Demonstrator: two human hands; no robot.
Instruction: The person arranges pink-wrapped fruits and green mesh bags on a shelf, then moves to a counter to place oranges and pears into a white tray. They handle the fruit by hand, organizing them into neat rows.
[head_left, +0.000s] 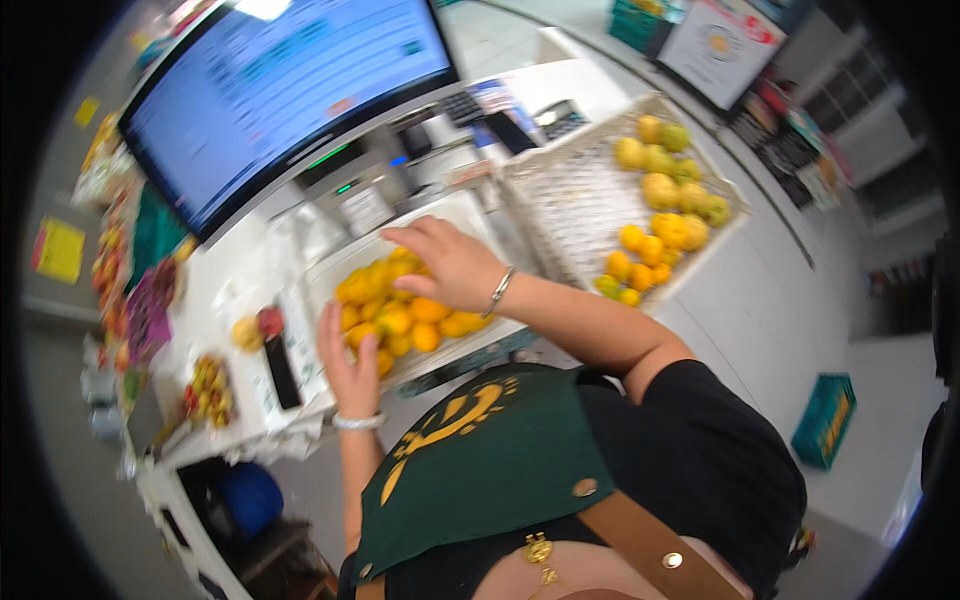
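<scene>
A white tray (480, 225) holds a heap of yellow-orange fruits (394, 319), perhaps small mangoes or citrus; blur hides the kind. My left hand (350, 367) is upright at the heap's left edge, its fingers apart, close to the fruits. Over the upper right of the heap lies my right hand (454, 266), palm down and fingers spread. Whether its fingertips touch the fruits cannot be told. Neither hand is closed around a fruit. To the right, a woven white plastic basket (562, 202) carries rounder yellow-green fruits (660, 191) and smaller orange ones (640, 277) along its right side.
A large monitor (285, 97) stands behind the tray, above a small machine (352, 187) with green lights. Left of the tray lie a black phone (282, 371), a red fruit (270, 322), a pale round fruit (247, 334) and small red-yellow fruits (210, 391). A calculator (559, 118) is behind the basket.
</scene>
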